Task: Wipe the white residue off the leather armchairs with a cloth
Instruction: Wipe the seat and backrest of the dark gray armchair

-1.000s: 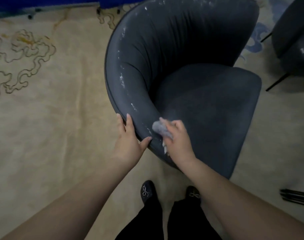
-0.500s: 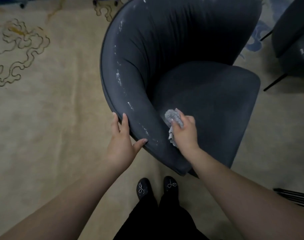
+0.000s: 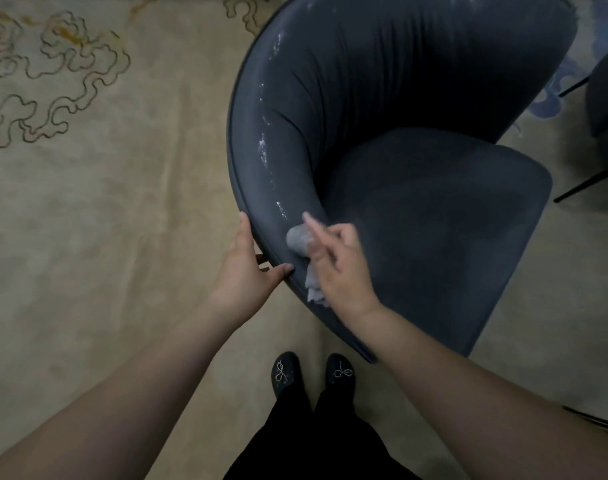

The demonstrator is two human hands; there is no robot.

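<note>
on the near left arm of the dark armchair (image 3: 434,209), the right hand (image 3: 340,268) presses a bunched grey cloth (image 3: 297,239), fingers curled round it. wiping is mid-step; white residue (image 3: 262,150) farther up the arm likely comes next. the left hand (image 3: 242,268) grips the rim. no containers show.

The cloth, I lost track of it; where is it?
In the head view, the cloth is bunched under the right hand on the armchair arm's top, just right of the left hand.
</note>
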